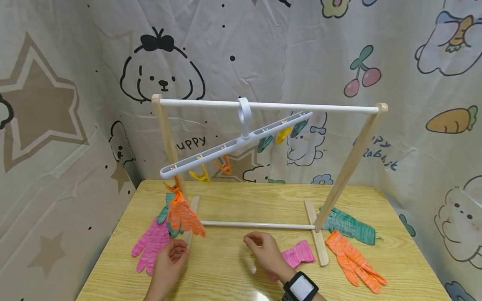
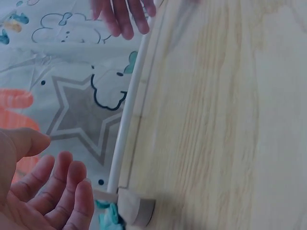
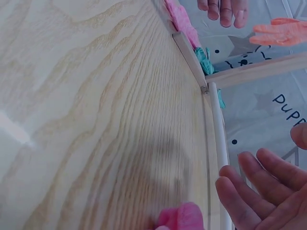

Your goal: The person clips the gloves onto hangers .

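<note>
My left hand [image 1: 176, 251] hovers over the table with relaxed, empty fingers, just below an orange glove [image 1: 183, 215] that hangs from a clip at the low end of a tilted white clip hanger [image 1: 241, 142]. A teal glove [image 1: 164, 212] hangs behind it. A pink glove [image 1: 150, 244] lies flat to the left of that hand. My right hand [image 1: 253, 243], also empty, hangs loosely above the table in front of the rack's lower white rod [image 1: 260, 225]; a second pink glove [image 1: 299, 255] lies beside its wrist. The wrist views show my left hand [image 2: 53, 191] and right hand [image 3: 264, 191] with spread fingers.
The wooden rack [image 1: 352, 163] stands mid-table, the hanger hooked on its top rod [image 1: 271, 106], with several yellow, orange and teal clips. A teal glove [image 1: 348, 225] and an orange glove [image 1: 355, 263] lie at the right. Cartoon-print cloth [image 1: 56, 104] surrounds the table [image 1: 226, 271].
</note>
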The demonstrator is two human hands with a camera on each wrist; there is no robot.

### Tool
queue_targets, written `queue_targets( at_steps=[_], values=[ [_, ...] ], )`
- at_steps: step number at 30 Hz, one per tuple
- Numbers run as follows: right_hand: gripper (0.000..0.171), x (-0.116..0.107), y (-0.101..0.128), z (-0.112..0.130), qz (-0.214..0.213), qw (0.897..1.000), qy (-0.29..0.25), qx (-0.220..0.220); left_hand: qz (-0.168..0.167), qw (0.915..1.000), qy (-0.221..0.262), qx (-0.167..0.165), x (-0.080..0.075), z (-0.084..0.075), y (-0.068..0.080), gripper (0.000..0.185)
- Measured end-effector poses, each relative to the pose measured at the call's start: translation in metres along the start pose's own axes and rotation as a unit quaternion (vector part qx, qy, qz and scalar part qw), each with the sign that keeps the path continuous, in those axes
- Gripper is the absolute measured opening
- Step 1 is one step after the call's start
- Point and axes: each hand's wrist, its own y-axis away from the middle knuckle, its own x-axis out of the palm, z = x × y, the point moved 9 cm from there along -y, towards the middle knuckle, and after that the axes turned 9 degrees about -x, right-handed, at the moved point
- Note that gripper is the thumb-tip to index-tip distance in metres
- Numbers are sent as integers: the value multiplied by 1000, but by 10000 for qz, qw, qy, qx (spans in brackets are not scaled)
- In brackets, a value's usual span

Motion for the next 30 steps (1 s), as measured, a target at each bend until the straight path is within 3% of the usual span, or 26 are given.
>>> queue_targets(
  at_steps=[15, 30],
  values=[
    [27, -27, 14, -7, -693, 9966, -209, 382, 452, 9990, 69, -11, 40, -11, 7, 14],
    [26, -60, 35, -25, -1152, 9876, -422, 979, 790, 9966, -136, -199, 67, -6, 13, 13]
  ],
)
